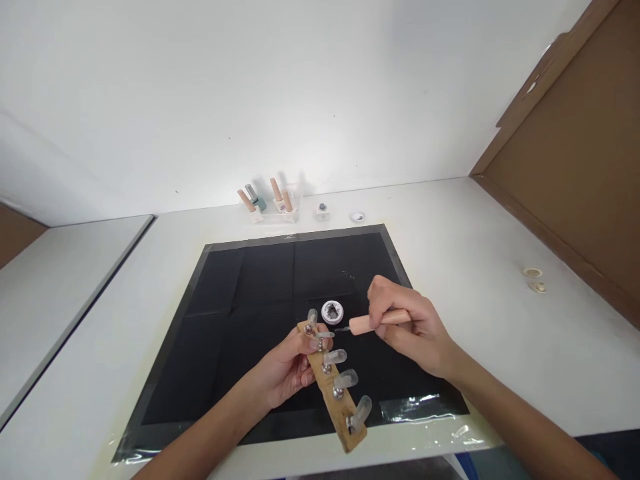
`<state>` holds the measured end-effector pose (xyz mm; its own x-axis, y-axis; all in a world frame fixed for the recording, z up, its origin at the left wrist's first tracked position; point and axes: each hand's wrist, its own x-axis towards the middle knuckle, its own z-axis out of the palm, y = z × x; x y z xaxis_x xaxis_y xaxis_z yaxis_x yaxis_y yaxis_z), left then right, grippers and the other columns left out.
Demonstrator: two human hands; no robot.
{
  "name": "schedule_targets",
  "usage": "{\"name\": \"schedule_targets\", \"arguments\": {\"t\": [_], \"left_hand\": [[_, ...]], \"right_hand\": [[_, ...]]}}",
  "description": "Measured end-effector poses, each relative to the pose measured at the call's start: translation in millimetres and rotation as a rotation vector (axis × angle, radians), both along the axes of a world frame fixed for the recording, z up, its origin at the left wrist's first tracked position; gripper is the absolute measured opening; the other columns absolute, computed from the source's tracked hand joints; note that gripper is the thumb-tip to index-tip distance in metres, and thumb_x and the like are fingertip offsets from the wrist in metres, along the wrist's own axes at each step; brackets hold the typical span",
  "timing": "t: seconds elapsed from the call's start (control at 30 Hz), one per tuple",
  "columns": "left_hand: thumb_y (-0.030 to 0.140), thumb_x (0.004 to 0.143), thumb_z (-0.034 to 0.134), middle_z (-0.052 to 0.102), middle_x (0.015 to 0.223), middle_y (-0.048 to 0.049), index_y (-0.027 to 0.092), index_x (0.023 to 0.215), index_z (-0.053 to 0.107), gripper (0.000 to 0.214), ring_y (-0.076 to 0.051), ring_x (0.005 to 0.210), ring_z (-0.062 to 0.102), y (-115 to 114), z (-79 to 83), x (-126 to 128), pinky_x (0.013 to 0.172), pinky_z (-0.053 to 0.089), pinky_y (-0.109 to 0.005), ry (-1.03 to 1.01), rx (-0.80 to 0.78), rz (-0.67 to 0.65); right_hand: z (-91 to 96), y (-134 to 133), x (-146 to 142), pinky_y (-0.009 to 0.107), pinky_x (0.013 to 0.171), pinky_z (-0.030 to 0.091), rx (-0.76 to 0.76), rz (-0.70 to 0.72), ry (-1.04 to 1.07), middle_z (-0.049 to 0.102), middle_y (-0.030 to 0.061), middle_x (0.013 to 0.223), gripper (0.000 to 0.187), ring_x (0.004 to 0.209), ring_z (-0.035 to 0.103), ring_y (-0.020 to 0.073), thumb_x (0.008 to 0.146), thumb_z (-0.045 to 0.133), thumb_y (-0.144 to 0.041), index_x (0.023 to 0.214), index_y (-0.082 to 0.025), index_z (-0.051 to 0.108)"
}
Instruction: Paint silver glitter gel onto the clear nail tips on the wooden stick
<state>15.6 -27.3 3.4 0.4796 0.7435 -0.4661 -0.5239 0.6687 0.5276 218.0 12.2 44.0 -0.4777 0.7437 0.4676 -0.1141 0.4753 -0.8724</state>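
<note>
My left hand (287, 370) grips a wooden strip (336, 400) near its far end, tilted above the black mat. Several clear false nails (346, 379) stick out from the strip on small metal balls. In my right hand (413, 323) is a nail polish brush (367, 324) with a peach handle, pinched between thumb and fingers. Its bristle tip points left, at or very near the second nail (326, 335) from the far end; whether they touch I cannot tell. Just beyond the strip, a small round pot (332, 312) with dark contents sits on the mat.
A black mat (260, 280) is taped to the white table (500, 347). Along the back stand several polish bottles (283, 199), a small clear jar (323, 211) and a round lid (357, 217). Two cream-coloured round pieces (535, 280) lie at right, near a cardboard wall (575, 133).
</note>
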Motion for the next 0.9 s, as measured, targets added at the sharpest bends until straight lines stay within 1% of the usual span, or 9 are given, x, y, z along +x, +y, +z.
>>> {"name": "schedule_targets", "arguments": {"t": [0.1, 0.2, 0.3, 0.47, 0.53, 0.6, 0.73, 0.8, 0.9], "left_hand": [[0.017, 0.061, 0.074, 0.053, 0.054, 0.0059, 0.013, 0.073, 0.059, 0.02, 0.003, 0.031, 0.038, -0.1, -2.5, -0.8, 0.028, 0.031, -0.005, 0.008, 0.008, -0.003], [0.018, 0.061, 0.074, 0.054, 0.054, 0.0058, 0.013, 0.075, 0.061, 0.02, 0.002, 0.032, 0.04, -0.4, -4.5, -1.6, 0.029, 0.031, -0.005, 0.017, 0.022, -0.015], [0.021, 0.062, 0.075, 0.056, 0.054, 0.0057, 0.014, 0.073, 0.061, 0.019, 0.001, 0.031, 0.041, -1.6, -5.5, -2.1, 0.029, 0.032, -0.006, 0.035, 0.048, -0.044], [0.028, 0.062, 0.078, 0.055, 0.044, 0.0053, 0.014, 0.069, 0.059, 0.024, -0.004, 0.027, 0.045, -3.7, -4.4, -1.8, 0.024, 0.03, -0.009, 0.07, 0.132, -0.104], [0.027, 0.064, 0.079, 0.057, 0.045, 0.0048, 0.014, 0.069, 0.058, 0.025, -0.006, 0.03, 0.05, -3.6, -1.1, -1.5, 0.025, 0.032, -0.009, 0.083, 0.163, -0.116], [0.029, 0.066, 0.079, 0.06, 0.052, 0.0037, 0.015, 0.072, 0.058, 0.026, -0.008, 0.036, 0.056, -3.1, 4.1, -1.3, 0.029, 0.038, -0.011, 0.112, 0.206, -0.1], [0.032, 0.071, 0.078, 0.065, 0.064, 0.0006, 0.015, 0.078, 0.061, 0.025, -0.01, 0.052, 0.063, -1.6, 14.1, -2.9, 0.045, 0.049, -0.015, 0.201, 0.333, 0.0], [0.03, 0.072, 0.077, 0.067, 0.067, -0.0006, 0.015, 0.082, 0.063, 0.023, -0.01, 0.058, 0.064, -0.7, 16.7, -4.8, 0.051, 0.05, -0.017, 0.233, 0.37, 0.066], [0.029, 0.071, 0.078, 0.069, 0.07, -0.0019, 0.015, 0.088, 0.066, 0.024, -0.012, 0.065, 0.065, 0.5, 18.2, -8.5, 0.06, 0.053, -0.02, 0.274, 0.378, 0.163]], "right_hand": [[0.4, -0.2, -0.8, 0.029, 0.061, 0.036, 0.001, 0.035, -0.009, 0.051, -0.0006, 0.07, 0.019, 0.068, 0.045, 0.015, 0.077, 0.051, -0.003, 0.078, -0.021, 0.057], [0.8, -0.5, -1.5, 0.029, 0.061, 0.035, -0.029, 0.05, -0.054, 0.048, -0.002, 0.065, 0.021, 0.063, 0.043, 0.0136, 0.074, 0.049, 0.0, 0.073, -0.021, 0.055], [1.3, -0.6, -0.8, 0.028, 0.059, 0.034, -0.077, 0.026, 0.009, 0.047, -0.0023, 0.064, 0.021, 0.062, 0.042, 0.0129, 0.075, 0.047, 0.0, 0.071, -0.02, 0.054], [-0.8, 0.6, 1.7, 0.026, 0.058, 0.033, -0.16, 0.1, -0.002, 0.048, -0.0016, 0.069, 0.016, 0.063, 0.044, 0.0122, 0.077, 0.051, -0.005, 0.074, -0.02, 0.058], [-3.2, 2.7, 3.8, 0.025, 0.055, 0.032, -0.258, 0.057, -0.01, 0.049, -0.0023, 0.068, 0.018, 0.058, 0.041, 0.0104, 0.076, 0.048, -0.004, 0.071, -0.019, 0.056], [-5.7, 5.9, 6.4, 0.025, 0.054, 0.031, -0.336, -0.043, 0.026, 0.049, -0.0028, 0.068, 0.018, 0.057, 0.04, 0.0099, 0.077, 0.048, -0.005, 0.069, -0.019, 0.055], [-7.3, 12.4, 7.8, 0.026, 0.058, 0.033, -0.441, -0.243, 0.077, 0.048, -0.0032, 0.07, 0.008, 0.06, 0.042, 0.011, 0.08, 0.053, -0.017, 0.074, -0.02, 0.057], [-6.7, 13.7, 5.1, 0.027, 0.058, 0.036, -0.533, -0.269, 0.066, 0.049, -0.0039, 0.07, 0.006, 0.057, 0.044, 0.0102, 0.083, 0.055, -0.024, 0.078, -0.02, 0.057], [-5.9, 12.8, -0.7, 0.027, 0.057, 0.039, -0.662, -0.249, 0.047, 0.048, -0.0057, 0.064, 0.013, 0.053, 0.046, 0.0096, 0.083, 0.057, -0.033, 0.084, -0.02, 0.055]]}}
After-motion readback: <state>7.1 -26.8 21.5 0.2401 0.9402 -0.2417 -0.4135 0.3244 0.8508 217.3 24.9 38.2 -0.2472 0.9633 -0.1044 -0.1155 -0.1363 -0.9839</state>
